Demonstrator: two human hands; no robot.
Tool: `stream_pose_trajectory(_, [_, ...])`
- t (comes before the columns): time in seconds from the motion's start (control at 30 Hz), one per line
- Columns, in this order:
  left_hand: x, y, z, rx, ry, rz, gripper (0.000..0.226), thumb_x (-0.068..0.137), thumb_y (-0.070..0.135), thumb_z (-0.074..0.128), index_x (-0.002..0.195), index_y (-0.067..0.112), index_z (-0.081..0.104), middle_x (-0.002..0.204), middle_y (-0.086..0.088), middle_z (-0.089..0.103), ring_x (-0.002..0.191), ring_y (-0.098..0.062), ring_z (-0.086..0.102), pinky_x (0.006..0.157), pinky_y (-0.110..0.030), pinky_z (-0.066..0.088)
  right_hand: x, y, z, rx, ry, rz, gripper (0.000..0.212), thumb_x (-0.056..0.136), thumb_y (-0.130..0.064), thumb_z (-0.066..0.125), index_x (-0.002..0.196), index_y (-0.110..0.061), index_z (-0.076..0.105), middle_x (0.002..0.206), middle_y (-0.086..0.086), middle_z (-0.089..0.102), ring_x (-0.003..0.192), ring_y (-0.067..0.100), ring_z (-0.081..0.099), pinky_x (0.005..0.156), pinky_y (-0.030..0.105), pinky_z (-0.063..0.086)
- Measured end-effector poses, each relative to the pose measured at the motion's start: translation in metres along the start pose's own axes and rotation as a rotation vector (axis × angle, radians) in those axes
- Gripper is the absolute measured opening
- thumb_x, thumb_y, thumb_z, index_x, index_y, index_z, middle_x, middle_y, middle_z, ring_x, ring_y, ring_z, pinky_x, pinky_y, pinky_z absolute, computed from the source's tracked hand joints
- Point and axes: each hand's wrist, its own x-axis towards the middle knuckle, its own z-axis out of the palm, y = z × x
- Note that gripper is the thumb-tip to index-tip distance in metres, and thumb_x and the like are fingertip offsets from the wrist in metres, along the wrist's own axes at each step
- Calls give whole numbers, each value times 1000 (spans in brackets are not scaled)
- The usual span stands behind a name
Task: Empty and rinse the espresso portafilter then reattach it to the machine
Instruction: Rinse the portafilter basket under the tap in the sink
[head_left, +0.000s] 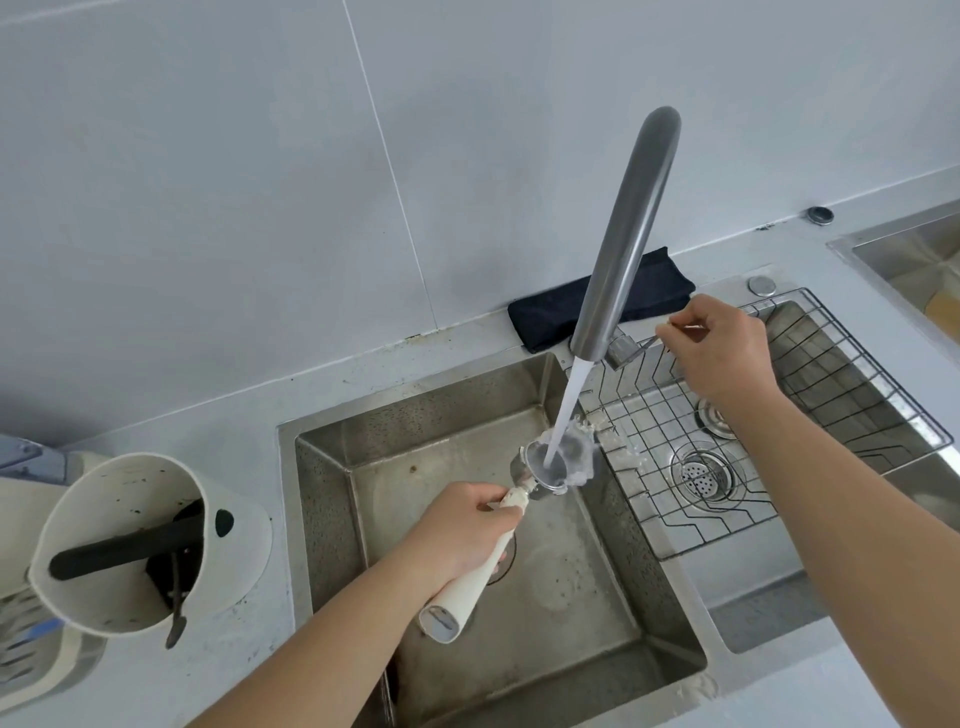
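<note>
My left hand (457, 530) grips the white handle of the portafilter (545, 465) over the left sink basin (332, 478). Its metal basket faces up under the tall grey faucet (623, 234). A stream of water (569, 410) runs from the spout into the basket and splashes over its rim. My right hand (722, 348) is behind the spout, fingers closed on the thin metal faucet lever (670, 330). The espresso machine is not in view.
A white knock-box bin (150, 540) with a black bar and dark grounds stands on the counter at left. A wire rack (769, 436) lies over the right basin with its drains. A dark folded cloth (550, 317) lies behind the faucet. Another sink (909, 254) is far right.
</note>
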Motion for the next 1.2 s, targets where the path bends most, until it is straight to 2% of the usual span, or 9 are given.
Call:
stream_pose_trajectory(0.17, [-3,-5,-2,137,64,92,19,86,27,59,93,40,71,84,-5,73,59,-18,60,52,-28,51,0,1,1,2,-2,0,12,91,-24,68,88,-12,66,82,4,69,68,19,62,62,28,53])
stream_pose_trajectory(0.27, [-4,-5,0,192,98,164,19,87,29,58,91,43,70,91,-4,73,64,-18,62,52,-25,48,0,1,2,2,1,4,12,91,-24,68,89,-13,66,83,4,69,66,16,60,57,23,49])
stream_pose_trajectory(0.4, [-4,-6,2,129,127,218,33,89,31,56,76,60,62,90,5,73,77,-24,68,53,-25,50,1,2,2,-5,5,11,12,91,-24,68,89,-12,67,84,4,68,65,13,58,53,19,45])
stream_pose_trajectory(0.47, [-2,-6,6,61,104,219,35,90,31,56,77,62,63,87,6,72,74,-27,68,53,-28,52,1,2,2,-6,4,11,12,91,-24,68,90,-12,67,84,4,68,66,15,59,54,20,45])
stream_pose_trajectory(0.57, [1,-8,12,-92,49,175,32,91,27,57,83,55,70,78,4,67,62,-20,64,53,-29,53,1,2,3,-8,8,5,12,91,-24,69,91,-12,67,84,4,69,67,16,61,54,20,45])
stream_pose_trajectory(0.67, [3,-9,19,-245,-11,116,20,92,23,58,96,34,75,78,-2,64,60,-18,60,56,-30,51,1,3,4,4,16,4,13,90,-24,69,91,-11,67,86,5,70,73,19,63,63,24,49])
stream_pose_trajectory(0.77, [4,-9,21,-342,-28,70,16,92,22,60,94,23,76,79,-4,63,57,-18,58,53,-28,49,1,4,5,30,21,12,12,90,-23,70,89,-11,67,86,7,71,74,20,64,67,29,54])
stream_pose_trajectory(1.1, [5,-16,18,-408,-48,49,15,91,28,64,99,27,76,85,-3,68,63,-18,62,56,-29,50,2,4,4,37,35,24,12,89,-23,71,89,-12,68,80,1,69,65,7,59,66,28,54])
stream_pose_trajectory(1.2, [5,-17,17,-413,-43,53,15,92,26,63,98,29,77,87,-2,69,63,-18,62,57,-30,51,3,4,5,45,43,20,12,88,-22,72,88,-11,69,74,-7,65,65,1,57,65,22,50])
